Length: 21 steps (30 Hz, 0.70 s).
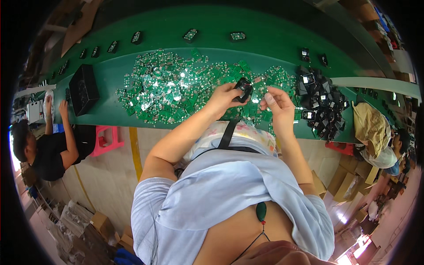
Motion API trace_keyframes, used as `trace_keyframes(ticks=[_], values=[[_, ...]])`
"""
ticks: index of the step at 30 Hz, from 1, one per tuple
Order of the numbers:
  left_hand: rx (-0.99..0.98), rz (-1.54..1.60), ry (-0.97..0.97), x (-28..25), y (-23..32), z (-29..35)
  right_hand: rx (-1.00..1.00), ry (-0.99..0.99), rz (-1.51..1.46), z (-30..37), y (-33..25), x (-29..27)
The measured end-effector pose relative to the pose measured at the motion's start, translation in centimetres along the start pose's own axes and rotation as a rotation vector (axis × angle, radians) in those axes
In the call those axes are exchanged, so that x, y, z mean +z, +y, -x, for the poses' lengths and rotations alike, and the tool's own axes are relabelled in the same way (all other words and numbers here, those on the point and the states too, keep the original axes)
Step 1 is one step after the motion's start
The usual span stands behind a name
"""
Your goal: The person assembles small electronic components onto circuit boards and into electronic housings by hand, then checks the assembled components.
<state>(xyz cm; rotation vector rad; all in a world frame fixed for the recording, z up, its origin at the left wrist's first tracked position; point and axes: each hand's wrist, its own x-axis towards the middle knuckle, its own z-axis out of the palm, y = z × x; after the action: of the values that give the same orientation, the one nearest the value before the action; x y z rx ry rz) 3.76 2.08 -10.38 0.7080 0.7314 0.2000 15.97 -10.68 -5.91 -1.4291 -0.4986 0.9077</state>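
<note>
My left hand grips a small black plastic housing, tilted up over the green work table. Just to its right, apart from the housing, my right hand is raised with thumb and fingers drawn together. Whatever lies between those fingertips, if anything, is too small to make out. Under and beyond both hands spreads a wide heap of small green circuit boards. Right of my right hand lies a pile of black plastic housings, some with pale shiny windows.
Along the far green strip, several black housings with boards in them stand spaced out. A black box is at the table's left end, near a co-worker. A pink stool stands at left, cartons at right, by another person.
</note>
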Motion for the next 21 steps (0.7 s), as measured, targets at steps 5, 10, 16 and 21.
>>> trace_keyframes(ticks=[5, 10, 16, 21], values=[[-0.009, 0.023, -0.048, 0.6, 0.1, 1.1, -0.009, -0.032, -0.008, 0.8, 0.0, 0.8], [-0.014, 0.031, -0.066, 1.0, 0.1, 1.7, 0.005, -0.009, -0.005, 1.4, 0.3, 0.7], [-0.025, 0.003, -0.066, 1.1, -0.2, 2.0, 0.017, -0.023, 0.009, 1.7, 0.4, 0.8], [0.019, -0.009, -0.031, 1.5, -0.7, 2.5, 0.041, -0.005, 0.058, 1.9, 0.6, 0.5]])
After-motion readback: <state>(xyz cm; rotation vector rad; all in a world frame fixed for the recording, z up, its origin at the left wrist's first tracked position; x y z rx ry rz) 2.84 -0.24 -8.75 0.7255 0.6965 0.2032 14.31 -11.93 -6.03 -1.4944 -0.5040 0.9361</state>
